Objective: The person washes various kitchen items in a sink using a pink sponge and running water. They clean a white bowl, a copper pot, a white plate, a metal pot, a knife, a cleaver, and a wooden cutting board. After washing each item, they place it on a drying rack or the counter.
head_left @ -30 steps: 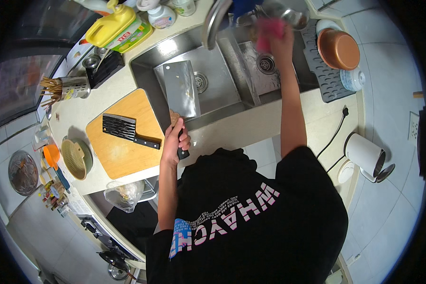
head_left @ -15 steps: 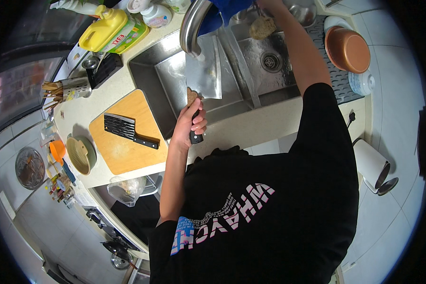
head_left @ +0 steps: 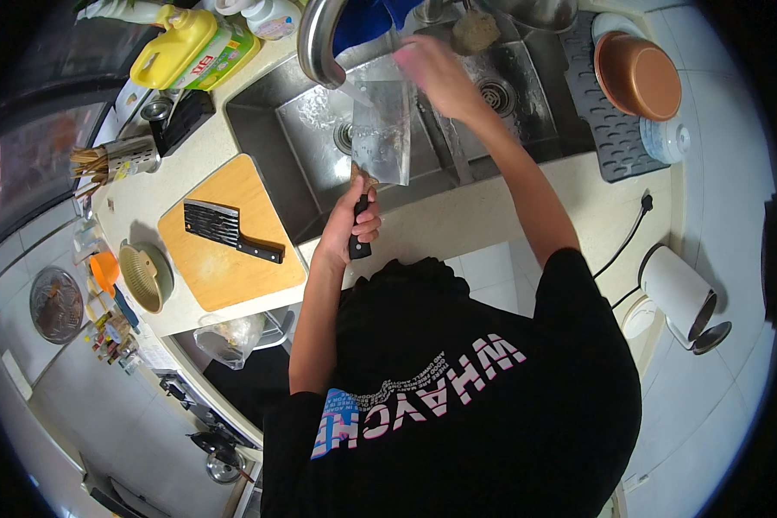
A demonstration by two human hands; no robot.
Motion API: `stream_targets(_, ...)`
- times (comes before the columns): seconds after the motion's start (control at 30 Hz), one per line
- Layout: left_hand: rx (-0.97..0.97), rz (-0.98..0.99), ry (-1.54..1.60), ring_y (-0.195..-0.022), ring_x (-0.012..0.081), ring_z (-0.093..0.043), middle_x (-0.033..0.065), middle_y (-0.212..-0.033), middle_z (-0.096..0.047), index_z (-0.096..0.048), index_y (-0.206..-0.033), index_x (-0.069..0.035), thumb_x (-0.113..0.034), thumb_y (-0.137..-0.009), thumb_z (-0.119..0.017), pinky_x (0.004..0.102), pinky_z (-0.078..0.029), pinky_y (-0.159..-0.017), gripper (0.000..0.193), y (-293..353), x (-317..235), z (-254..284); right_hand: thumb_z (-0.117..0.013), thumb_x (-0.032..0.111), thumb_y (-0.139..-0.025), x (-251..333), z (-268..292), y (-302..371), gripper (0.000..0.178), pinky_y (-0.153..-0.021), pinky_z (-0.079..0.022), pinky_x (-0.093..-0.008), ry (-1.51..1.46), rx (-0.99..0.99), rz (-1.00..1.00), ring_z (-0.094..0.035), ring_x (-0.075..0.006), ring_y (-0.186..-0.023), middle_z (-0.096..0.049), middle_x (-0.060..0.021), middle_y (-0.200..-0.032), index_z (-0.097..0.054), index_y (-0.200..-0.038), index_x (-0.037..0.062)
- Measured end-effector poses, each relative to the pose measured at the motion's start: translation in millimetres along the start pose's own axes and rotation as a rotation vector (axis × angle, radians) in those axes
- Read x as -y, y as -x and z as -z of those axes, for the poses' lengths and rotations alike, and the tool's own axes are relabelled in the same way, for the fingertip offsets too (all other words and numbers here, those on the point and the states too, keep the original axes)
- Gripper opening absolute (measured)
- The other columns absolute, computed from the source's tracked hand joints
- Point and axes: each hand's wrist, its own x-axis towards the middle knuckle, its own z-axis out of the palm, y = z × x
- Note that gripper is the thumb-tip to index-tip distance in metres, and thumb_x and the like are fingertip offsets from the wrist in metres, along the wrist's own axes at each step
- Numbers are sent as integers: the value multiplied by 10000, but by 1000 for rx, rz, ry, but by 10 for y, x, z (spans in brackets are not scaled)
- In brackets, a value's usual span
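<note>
My left hand (head_left: 347, 226) is closed round the black handle of a cleaver (head_left: 383, 129). The broad metal blade points away from me over the left sink basin (head_left: 289, 177), beneath the curved faucet (head_left: 319, 47). Water runs from the spout onto the blade and splashes in the basin. My right hand (head_left: 445, 82) is above the sink divider, to the right of the blade and apart from it; motion smears its fingers. A tan scrubber (head_left: 476, 33) hangs behind the right basin.
On the left, a second cleaver (head_left: 233, 233) with a patterned dark blade lies on a wooden cutting board (head_left: 207, 289). A yellow jug (head_left: 174, 50) and a chopstick holder (head_left: 134, 158) stand behind it. At right, a copper-coloured bowl (head_left: 647, 79) sits on a grey mat (head_left: 613, 155).
My right hand has come back from the far edge behind the faucet toward the blade. Water now flows from the spout. My left hand keeps its grip on the cleaver.
</note>
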Motion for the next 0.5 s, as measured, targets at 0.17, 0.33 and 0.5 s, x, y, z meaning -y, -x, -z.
stream_targets(0.17, -52, 8, -38, -352, 30, -248, -53, -519, -321, -470, -849, -127, -550, -935, -388, 179, -210, -317, 439, -40, 22, 179, -502, 233, -911, 345, -280, -266, 286, -915, -421, -382, -318, 367, -185, -554, -336, -1019, -589, -163, -1068, -563, -1149, 88)
stream_targets(0.33, -141, -44, -81, -353, 30, -255, -52, -512, -316, -462, -824, -129, -577, -919, -394, 176, -215, -316, 462, -67, -74, 162, -592, 178, -828, 460, -354, -191, 221, -831, -475, -368, -345, 594, 85, -606, -273, -940, -643, -102, -997, -623, -1023, 80)
stream_targets(0.5, -173, -20, -144, -354, 30, -244, -54, -510, -303, -449, -822, -127, -582, -917, -393, 178, -215, -318, 468, 23, -43, 281, -626, 115, -768, 486, -222, 68, 222, -875, -463, -326, -396, 480, 171, -595, -232, -923, -638, -63, -1016, -681, -983, 110)
